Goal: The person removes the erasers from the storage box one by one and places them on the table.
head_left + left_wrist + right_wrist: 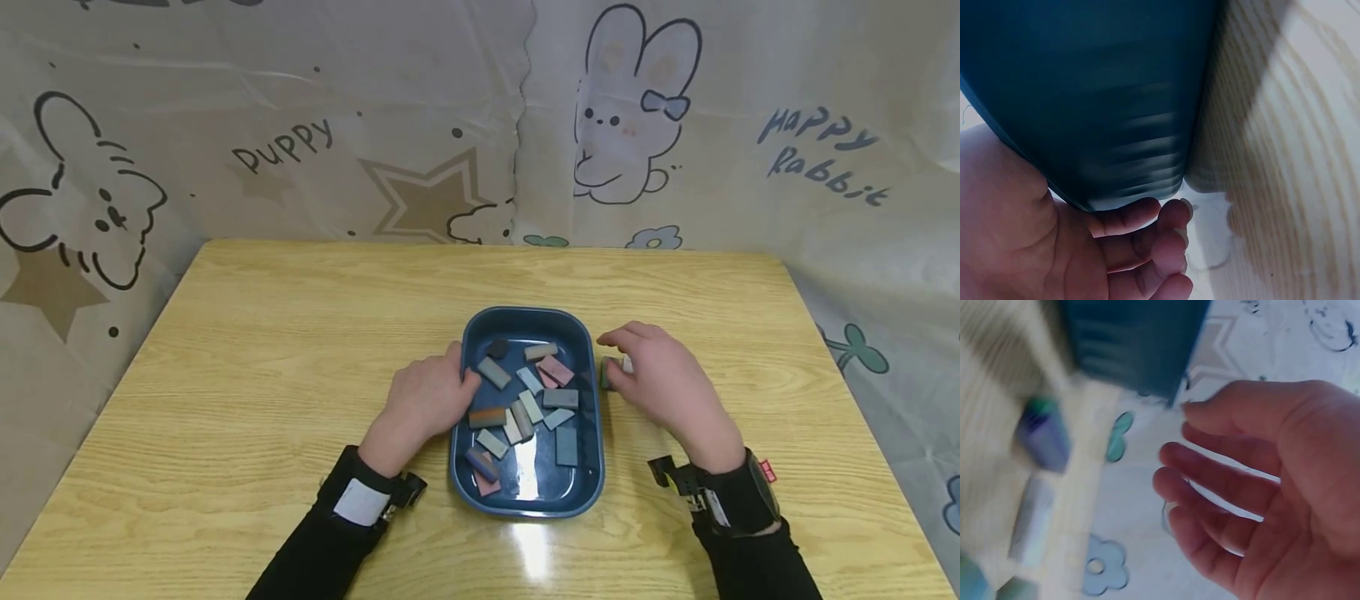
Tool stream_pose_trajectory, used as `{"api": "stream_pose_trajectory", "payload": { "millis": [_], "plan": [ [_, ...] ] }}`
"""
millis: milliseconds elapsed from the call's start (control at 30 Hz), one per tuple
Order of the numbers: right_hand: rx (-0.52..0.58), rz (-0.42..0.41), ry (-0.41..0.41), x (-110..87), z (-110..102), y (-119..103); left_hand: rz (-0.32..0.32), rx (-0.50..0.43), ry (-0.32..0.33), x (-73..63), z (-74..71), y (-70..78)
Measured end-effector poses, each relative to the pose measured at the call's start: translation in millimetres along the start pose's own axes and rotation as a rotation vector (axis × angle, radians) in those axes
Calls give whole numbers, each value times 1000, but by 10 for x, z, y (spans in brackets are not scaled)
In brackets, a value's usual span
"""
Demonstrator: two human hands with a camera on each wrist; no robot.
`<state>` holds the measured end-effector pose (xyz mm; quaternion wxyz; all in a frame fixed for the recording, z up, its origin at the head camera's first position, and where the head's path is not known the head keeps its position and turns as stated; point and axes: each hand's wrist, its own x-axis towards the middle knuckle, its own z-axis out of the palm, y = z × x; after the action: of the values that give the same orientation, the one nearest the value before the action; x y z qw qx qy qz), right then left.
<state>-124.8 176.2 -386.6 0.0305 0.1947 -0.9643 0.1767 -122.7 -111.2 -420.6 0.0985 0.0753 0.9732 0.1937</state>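
Note:
A deep blue rectangular tray point(527, 510) stands on the table with several small pastel blocks inside, among them a pink block point(557, 370) and a grey-blue block point(566, 447). My left hand point(427, 398) grips the tray's left side, thumb over the rim and fingers outside; in the left wrist view these fingers point(1169, 247) curl beside the tray wall point(1104, 112). Just right of the tray, my right hand point(663, 379) hovers with fingers loosely bent. A green block point(604, 373) and a white block point(627, 365) show by it. In the right wrist view nothing lies between the fingers.
On the table in the right wrist view lie a purple block point(1047, 437) with a green one against its end, a white block point(1032, 519) and a teal block point(972, 581). A printed curtain point(420, 100) hangs behind the wooden table point(262, 350).

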Motion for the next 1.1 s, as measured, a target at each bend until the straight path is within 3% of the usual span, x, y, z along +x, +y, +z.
{"api": "stream_pose_trajectory", "payload": {
  "millis": [67, 167, 300, 467, 633, 767, 900, 1000, 1100],
  "plan": [
    [9, -55, 42, 0, 22, -119, -2, 0, 1, 1, -4, 1],
    [50, -189, 37, 12, 135, -315, -7, 1, 3, 7, 0, -1],
    [107, -339, -73, 15, 345, -511, -15, -6, -7, 12, 10, 2],
    [45, -380, -186, -23, 538, -588, -18, -1, -23, 16, 16, 6],
    [-8, -389, -172, -26, 592, -600, -18, 2, -23, 21, 9, -5],
    [80, -368, -135, -9, 514, -590, -20, -9, -24, 19, 11, -14],
    [208, -282, -45, -22, 289, -528, -18, -15, -16, 16, 12, -17],
    [197, -207, 14, -61, 89, -412, -11, -13, -6, 11, 10, -9],
    [136, -131, 9, -114, -65, -239, -3, -13, -3, 8, 12, 6]
  ]
}}
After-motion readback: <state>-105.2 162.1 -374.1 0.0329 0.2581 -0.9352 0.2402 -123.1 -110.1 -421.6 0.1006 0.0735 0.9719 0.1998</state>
